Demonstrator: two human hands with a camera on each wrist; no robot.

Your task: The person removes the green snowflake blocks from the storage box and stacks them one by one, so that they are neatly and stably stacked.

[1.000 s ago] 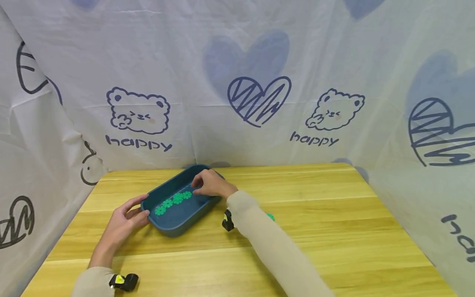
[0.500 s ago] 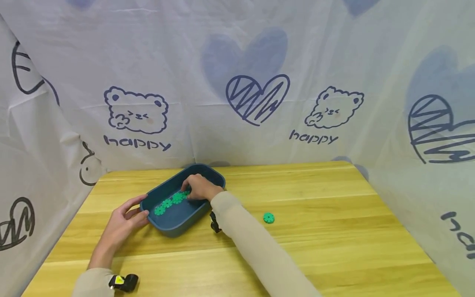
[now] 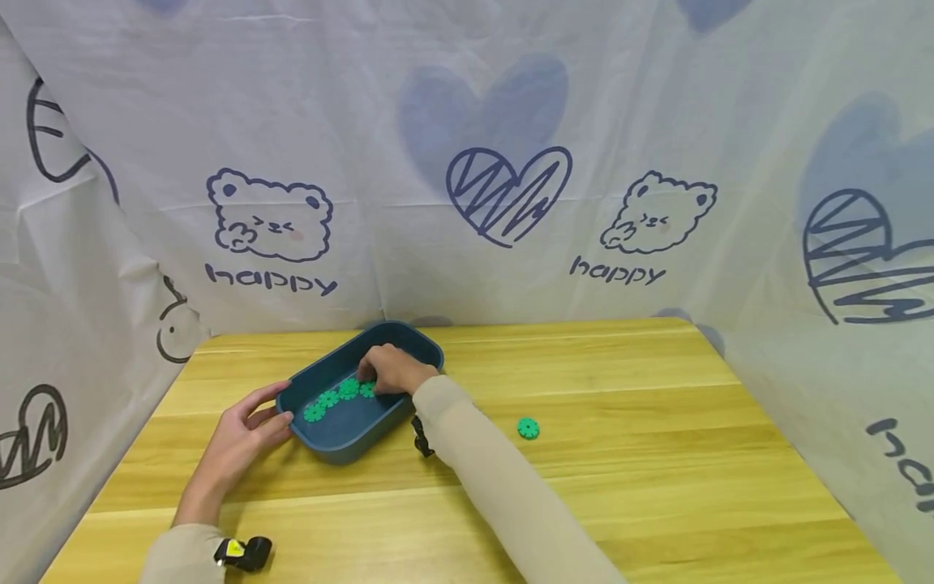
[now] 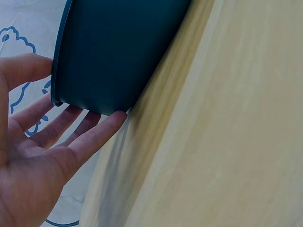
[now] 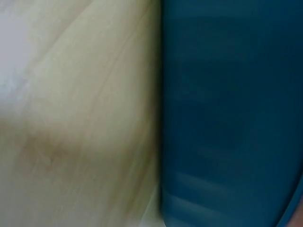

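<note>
A dark blue bin [image 3: 343, 450] stands at an angle on the left of the table. My left hand [image 3: 244, 426] rests against its near-left end; in the left wrist view, the fairly straight fingers [image 4: 97, 137] touch the outer wall and the thumb touches the rim. My right hand [image 3: 394, 369] reaches inside the bin with bent fingers, right beside the green toothed discs [image 3: 329, 399] lying in a row on its floor. Its fingertips are partly hidden, so a grip on a disc cannot be made out. The right wrist view shows mostly the bin's blurred wall [image 5: 227, 104].
A single green disc [image 3: 529, 428] lies on the wooden table [image 3: 657, 454] to the right of my right sleeve [image 3: 503, 478]. A white printed cloth [image 3: 409, 268] hangs behind the table and along both sides.
My right hand has moved left and down over the discs in the bin, then shifted only slightly. The sleeve's move uncovers the lone disc on the table. My left hand stays at the bin.
</note>
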